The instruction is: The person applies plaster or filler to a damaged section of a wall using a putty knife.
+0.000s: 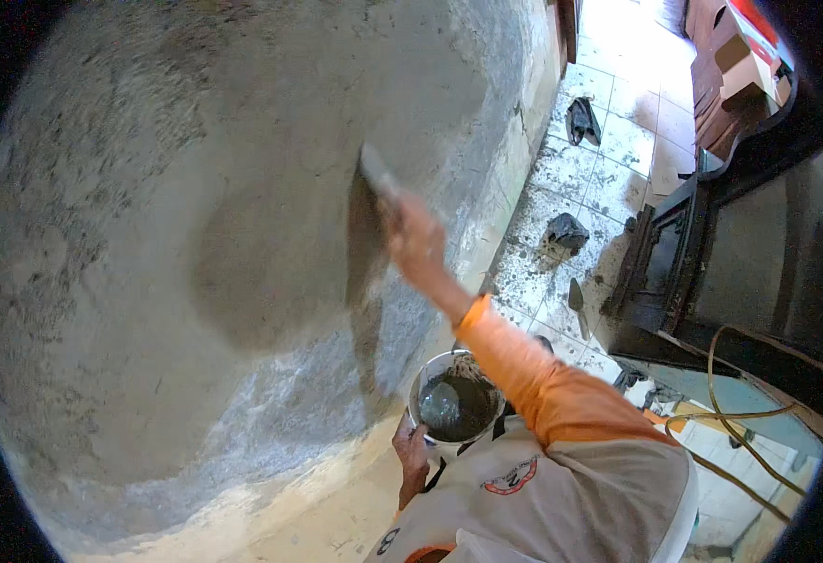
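A trowel (374, 174) is gripped in the closed right hand (411, 235), flat against the wall (196, 235) for spreading; the bucket (455, 405) is clasped near by left-hand fingers (409, 446).

Plastered wall (196, 235) fills left and centre of frame, a solid barrier; right hand (413, 239) with trowel (377, 178) is pressed to it, left hand (411, 448) holds bucket (455, 405) low centre. Free passage only along tiled floor (608, 159), upper right. Strip narrowed by dark cabinet (702, 263) at right, rags (566, 232), a floor trowel (577, 305), yellow hose (730, 422) lower right.
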A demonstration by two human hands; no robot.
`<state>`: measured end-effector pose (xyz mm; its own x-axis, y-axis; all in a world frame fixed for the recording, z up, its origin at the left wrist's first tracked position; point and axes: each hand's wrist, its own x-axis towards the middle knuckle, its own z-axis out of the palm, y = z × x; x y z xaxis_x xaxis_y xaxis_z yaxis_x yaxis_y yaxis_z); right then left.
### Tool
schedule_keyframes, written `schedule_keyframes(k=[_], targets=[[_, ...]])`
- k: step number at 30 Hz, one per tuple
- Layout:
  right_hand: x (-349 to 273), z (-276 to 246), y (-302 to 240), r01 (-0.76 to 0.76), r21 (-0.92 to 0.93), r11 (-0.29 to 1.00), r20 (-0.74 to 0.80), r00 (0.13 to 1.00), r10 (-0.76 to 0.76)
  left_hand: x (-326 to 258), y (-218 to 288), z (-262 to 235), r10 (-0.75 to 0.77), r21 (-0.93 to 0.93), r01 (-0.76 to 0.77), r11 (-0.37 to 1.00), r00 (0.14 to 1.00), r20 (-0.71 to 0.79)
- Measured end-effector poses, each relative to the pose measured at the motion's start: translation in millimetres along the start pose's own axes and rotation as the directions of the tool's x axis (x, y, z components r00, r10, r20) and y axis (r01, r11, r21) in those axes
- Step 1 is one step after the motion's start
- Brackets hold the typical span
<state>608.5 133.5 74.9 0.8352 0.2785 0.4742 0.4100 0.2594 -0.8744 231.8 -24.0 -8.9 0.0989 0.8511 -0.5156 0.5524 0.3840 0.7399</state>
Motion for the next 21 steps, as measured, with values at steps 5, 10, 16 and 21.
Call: schedule_keyframes(k=[5,10,16,21], targets=[[-104.8,-19.7,-79.3,0.083,0.088,0.993,0.307,0.946,-0.106,8.4,-2.9,-6.7,0.010,0.136,-0.004,0.991,0.999,-0.045],[34.3,-40.1,-21.8,0.266,-0.217,0.939,-0.004,0.962,-0.274,11.1,-24.4,-25.4,0.210,-0.013,-0.210,0.978,0.978,-0.013],[117.9,8.3,-15.5,0.124,-0.312,0.942,-0.136,0.975,-0.173,-1.5,-57.4,-66.4,0.121,-0.133,-0.126,0.983,0.992,-0.043],[-47.8,49.6,-133.1,0.293,-0.123,0.948,0.018,0.956,-0.293,-0.3,-99.3,-95.0,0.179,-0.020,-0.182,0.983,0.980,-0.088]])
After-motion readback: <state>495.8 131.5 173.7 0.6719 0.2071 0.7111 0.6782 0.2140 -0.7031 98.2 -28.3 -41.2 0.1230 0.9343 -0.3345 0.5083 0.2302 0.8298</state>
